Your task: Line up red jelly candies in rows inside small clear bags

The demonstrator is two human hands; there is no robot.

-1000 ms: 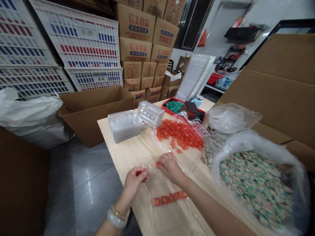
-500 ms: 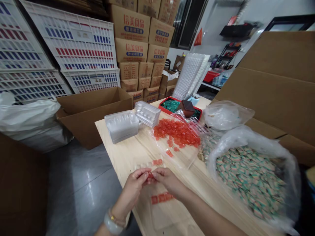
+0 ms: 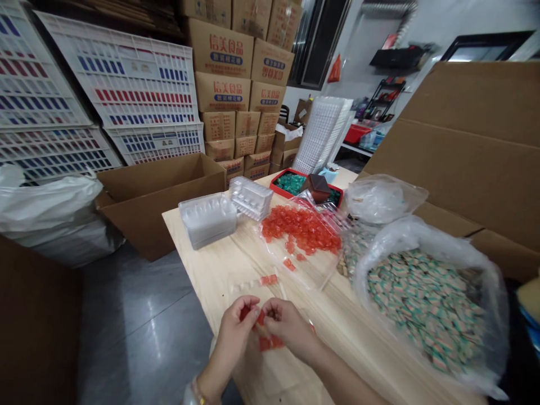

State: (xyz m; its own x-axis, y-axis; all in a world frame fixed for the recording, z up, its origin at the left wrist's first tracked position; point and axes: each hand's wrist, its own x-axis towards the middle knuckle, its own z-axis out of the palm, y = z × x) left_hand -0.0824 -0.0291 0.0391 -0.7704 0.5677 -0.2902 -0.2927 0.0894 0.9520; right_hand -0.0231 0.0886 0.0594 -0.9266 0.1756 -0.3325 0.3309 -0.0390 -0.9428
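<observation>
Over the near part of the wooden table, my left hand [image 3: 237,329] is closed on a small red wrapped piece [image 3: 245,313], possibly a candy. Close beside it, my right hand [image 3: 290,331] pinches at a red piece [image 3: 261,318] between the two hands; whether this is separate from the left hand's piece, I cannot tell. Beneath them, a row of red pieces [image 3: 270,343] lies in a clear plastic tray, partly covered by my right hand. Just beyond my fingers sits another clear tray [image 3: 244,286] with red pieces [image 3: 269,279] at its right end.
A loose heap of red pieces [image 3: 301,225] lies on a clear bag. Behind are stacked clear trays [image 3: 208,222] and a red tray [image 3: 276,181] of green pieces. A large plastic bag [image 3: 422,315] of striped pieces stands right. An open carton [image 3: 164,205] stands beyond the table's left edge.
Both hands have moved down toward me, over the nearer tray, and more of the red row there is hidden. The fingers have curled more. The view has shifted slightly.
</observation>
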